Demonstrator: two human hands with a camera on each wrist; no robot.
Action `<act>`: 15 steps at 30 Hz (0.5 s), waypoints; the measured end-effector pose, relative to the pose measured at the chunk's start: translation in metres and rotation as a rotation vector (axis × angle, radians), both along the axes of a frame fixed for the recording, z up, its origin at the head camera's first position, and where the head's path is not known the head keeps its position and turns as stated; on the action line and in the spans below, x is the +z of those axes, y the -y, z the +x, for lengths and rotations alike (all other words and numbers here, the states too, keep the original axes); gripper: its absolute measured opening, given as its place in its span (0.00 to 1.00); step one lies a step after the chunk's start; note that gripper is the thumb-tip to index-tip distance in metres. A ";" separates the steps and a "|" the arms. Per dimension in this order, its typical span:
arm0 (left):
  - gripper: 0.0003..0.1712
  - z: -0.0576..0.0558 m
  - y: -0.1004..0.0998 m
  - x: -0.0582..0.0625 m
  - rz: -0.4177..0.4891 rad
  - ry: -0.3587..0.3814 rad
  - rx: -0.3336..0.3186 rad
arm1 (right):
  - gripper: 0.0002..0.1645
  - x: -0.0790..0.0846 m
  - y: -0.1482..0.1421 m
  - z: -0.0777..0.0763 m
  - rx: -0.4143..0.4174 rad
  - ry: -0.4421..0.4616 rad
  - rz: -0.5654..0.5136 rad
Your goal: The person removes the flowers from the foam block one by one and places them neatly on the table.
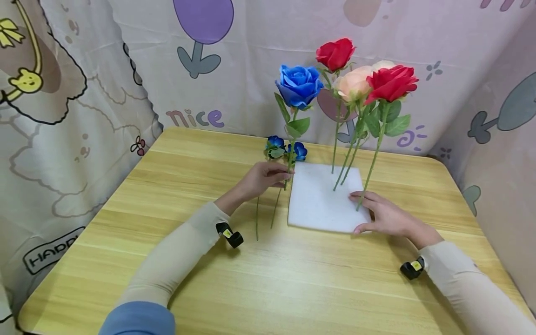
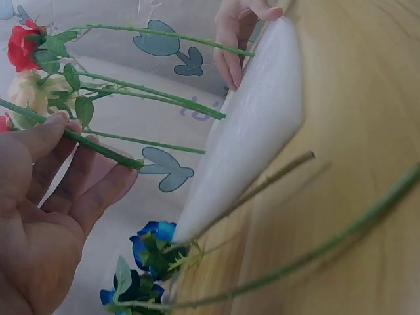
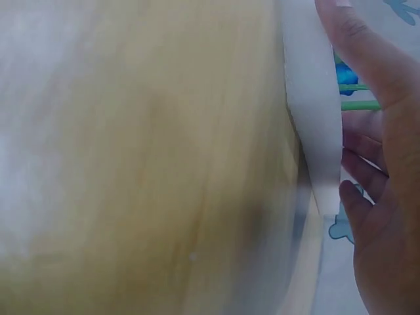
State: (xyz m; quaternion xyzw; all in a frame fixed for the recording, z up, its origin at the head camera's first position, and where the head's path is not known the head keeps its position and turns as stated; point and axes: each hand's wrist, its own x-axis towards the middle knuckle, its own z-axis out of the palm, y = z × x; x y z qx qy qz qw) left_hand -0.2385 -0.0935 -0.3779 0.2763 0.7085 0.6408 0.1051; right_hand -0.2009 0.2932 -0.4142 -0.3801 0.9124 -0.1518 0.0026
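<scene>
My left hand pinches the green stem of a large blue rose between thumb and fingers. The rose stands upright beside the left edge of a white foam board, its stem's lower end free of the board. At the board's right side my right hand grips the near corner, thumb at the near edge and fingers on top. Close to those fingers stands a red rose in the board. Another red rose and peach roses stand farther back in it.
Two smaller blue flowers lie on the wooden table left of the board, their thin stems pointing toward me. A printed cloth hangs behind the table and along its sides.
</scene>
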 end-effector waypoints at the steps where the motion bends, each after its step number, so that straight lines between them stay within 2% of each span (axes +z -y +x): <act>1: 0.13 0.001 0.002 0.000 -0.002 -0.001 0.002 | 0.58 0.000 0.000 0.000 0.005 -0.008 0.002; 9: 0.16 0.006 0.024 -0.005 -0.008 0.021 0.033 | 0.61 0.000 0.000 -0.001 -0.021 0.045 0.014; 15: 0.16 0.009 0.035 -0.004 -0.056 0.016 0.067 | 0.62 -0.001 0.002 -0.001 -0.023 0.073 0.012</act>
